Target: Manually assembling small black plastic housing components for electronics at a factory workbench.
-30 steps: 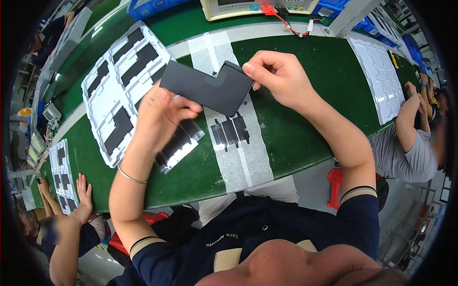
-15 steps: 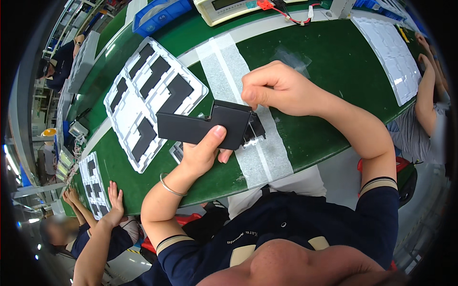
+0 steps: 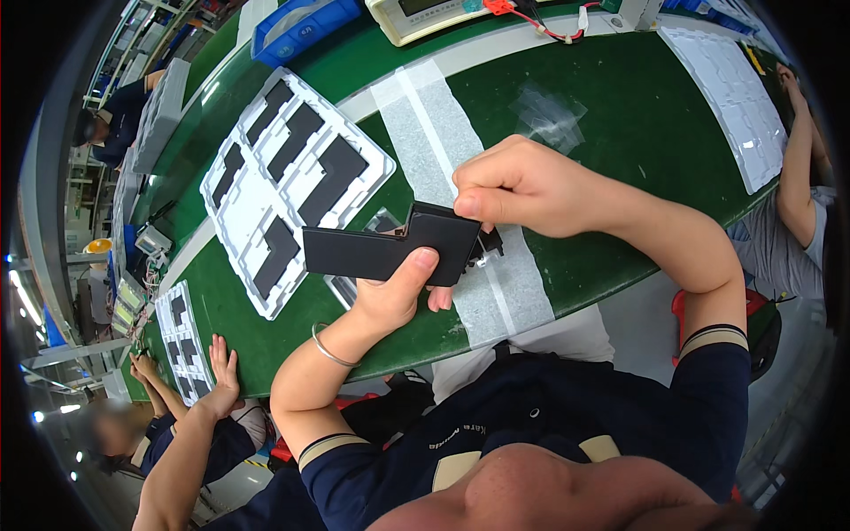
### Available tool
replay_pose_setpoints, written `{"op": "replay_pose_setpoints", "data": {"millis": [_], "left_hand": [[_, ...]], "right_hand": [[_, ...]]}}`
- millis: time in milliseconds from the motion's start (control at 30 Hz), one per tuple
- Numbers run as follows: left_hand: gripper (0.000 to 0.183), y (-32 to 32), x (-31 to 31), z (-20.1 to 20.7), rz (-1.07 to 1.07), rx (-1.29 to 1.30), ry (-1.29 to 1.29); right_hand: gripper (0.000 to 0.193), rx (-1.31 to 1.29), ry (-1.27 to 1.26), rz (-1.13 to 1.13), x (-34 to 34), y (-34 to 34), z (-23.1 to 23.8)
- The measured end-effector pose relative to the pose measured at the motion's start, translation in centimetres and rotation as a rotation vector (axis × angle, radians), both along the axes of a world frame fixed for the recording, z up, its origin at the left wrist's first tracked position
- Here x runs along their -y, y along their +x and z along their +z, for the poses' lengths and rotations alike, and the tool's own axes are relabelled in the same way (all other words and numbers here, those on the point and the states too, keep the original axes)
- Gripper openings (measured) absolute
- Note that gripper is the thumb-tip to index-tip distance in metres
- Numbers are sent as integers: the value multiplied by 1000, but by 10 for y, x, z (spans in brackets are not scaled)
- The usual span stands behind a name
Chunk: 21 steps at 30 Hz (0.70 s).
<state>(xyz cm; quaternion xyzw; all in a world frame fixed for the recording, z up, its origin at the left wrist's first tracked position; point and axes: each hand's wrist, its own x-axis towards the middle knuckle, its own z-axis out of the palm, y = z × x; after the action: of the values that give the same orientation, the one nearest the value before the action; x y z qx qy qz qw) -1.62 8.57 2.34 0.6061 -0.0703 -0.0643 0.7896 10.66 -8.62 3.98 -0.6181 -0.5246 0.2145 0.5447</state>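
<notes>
Now clamping the black block (image 3: 376, 254) near its middle with the left hand (image 3: 394, 296), no longer by its end, over the left edge of the paper strip (image 3: 425, 124), apparently steadying it for the right hand (image 3: 522, 186), pinched together at the block's corner, contents unclear.

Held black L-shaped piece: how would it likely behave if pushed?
The L-shaped piece is probably stiff: its long leg looks straight beyond the left hand. Its broad flat face suggests sliding rather than rolling.
</notes>
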Motion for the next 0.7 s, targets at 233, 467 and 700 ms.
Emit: {"op": "replay_pose_setpoints", "data": {"millis": [233,467,700], "left_hand": [[33,6,5,2,28,15,67],[33,5,3,2,30,-56,113],[31,1,3,-2,54,-75,121]], "right_hand": [[30,-243,80,-32,3,11,3],[20,257,57,-190,-1,2,-5],[24,363,127,-344,-5,-10,-17]]}}
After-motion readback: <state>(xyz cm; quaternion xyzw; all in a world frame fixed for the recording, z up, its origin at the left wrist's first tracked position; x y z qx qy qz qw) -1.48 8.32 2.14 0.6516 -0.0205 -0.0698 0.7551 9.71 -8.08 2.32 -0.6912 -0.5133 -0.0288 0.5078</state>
